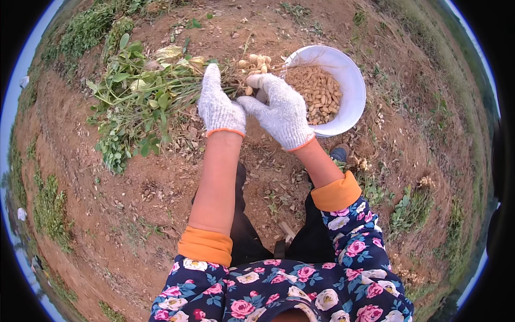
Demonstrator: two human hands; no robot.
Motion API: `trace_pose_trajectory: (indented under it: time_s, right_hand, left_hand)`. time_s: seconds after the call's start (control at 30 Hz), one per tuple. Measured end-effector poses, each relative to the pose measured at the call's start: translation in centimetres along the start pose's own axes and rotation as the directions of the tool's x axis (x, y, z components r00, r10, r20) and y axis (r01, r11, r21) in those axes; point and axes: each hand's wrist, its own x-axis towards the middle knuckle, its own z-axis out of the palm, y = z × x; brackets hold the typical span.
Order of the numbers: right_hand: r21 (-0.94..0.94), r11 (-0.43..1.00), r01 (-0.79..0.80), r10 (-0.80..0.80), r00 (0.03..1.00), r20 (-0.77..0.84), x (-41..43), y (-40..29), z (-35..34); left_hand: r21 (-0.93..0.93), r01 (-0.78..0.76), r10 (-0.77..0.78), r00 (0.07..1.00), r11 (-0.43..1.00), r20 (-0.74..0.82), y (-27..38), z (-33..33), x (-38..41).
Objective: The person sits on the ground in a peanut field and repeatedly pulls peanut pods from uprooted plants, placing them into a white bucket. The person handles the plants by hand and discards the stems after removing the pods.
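My left hand (220, 100), in a white knitted glove with an orange cuff edge, is closed around the stems of a bunch of pulled peanut plants (141, 92). The leaves spread out to the left, and the root end points right. At that end hangs a cluster of peanut pods (256, 64). My right hand (277, 106), gloved alike, has its fingers at the nearest pods and its thumb by the left glove; its grip is partly hidden. Just right of it stands a white plastic bucket (354, 92), holding many unshelled peanuts (322, 94) with thin roots over them.
Reddish soil (161, 189) with dry leaf litter surrounds me. More peanut plants lie at the right (410, 209) and upper left (86, 30). One dark shoe (340, 153) is close below the bucket. A small piece of wood (286, 230) lies between my legs.
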Motion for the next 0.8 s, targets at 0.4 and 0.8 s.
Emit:
trace_pose_trajectory:
  time_s: [0.4, 0.8]
  right_hand:
    - [0.884, 0.296, -0.362, 0.274, 0.919, 0.284, -0.4, 0.1, -0.9]
    - [-0.498, 0.867, 0.006, -0.146, 0.959, -0.242, 0.8, 4.3, -5.5]
  left_hand:
    - [-0.046, -0.006, 0.008, 0.999, 0.999, 0.050, 1.0, -0.6, 1.1]
    - [-0.270, 0.123, -0.085, 0.985, 0.955, 0.150, 2.6, -1.8, 3.9]
